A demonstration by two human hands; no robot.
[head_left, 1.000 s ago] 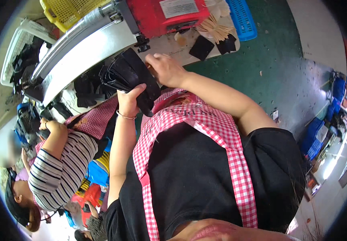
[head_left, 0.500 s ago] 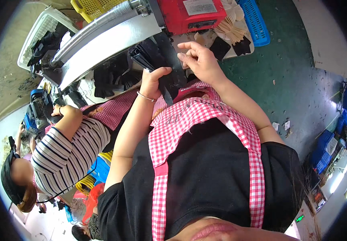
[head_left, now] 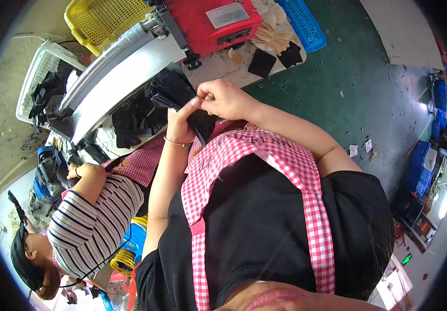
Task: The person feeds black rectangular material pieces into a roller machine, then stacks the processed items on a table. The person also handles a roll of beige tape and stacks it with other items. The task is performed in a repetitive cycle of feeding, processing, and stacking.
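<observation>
My left hand point(head_left: 181, 123) is closed around a stack of thin black flat pieces point(head_left: 162, 93), its thumb pointing up and to the right. Beneath that hand, a long black strip point(head_left: 201, 124) hangs down toward my red-checked apron point(head_left: 254, 142). My right hand point(head_left: 227, 99) is closed, its fingertips bunched against my left thumb at the edge of the black pieces. Whatever those fingers pinch is hidden.
Ahead stands a red machine point(head_left: 210, 23) beside a long metal roller point(head_left: 112, 59) over a white surface. Yellow point(head_left: 86, 26), white point(head_left: 26, 88) and blue point(head_left: 314, 36) baskets surround it. Black squares point(head_left: 261, 63) lie on the table corner. A co-worker in a striped shirt point(head_left: 96, 228) is at left.
My right hand has come left and down, from apart with loosely curled fingers to closed against my left thumb. The whole view has shifted, with the machine now further left and higher.
</observation>
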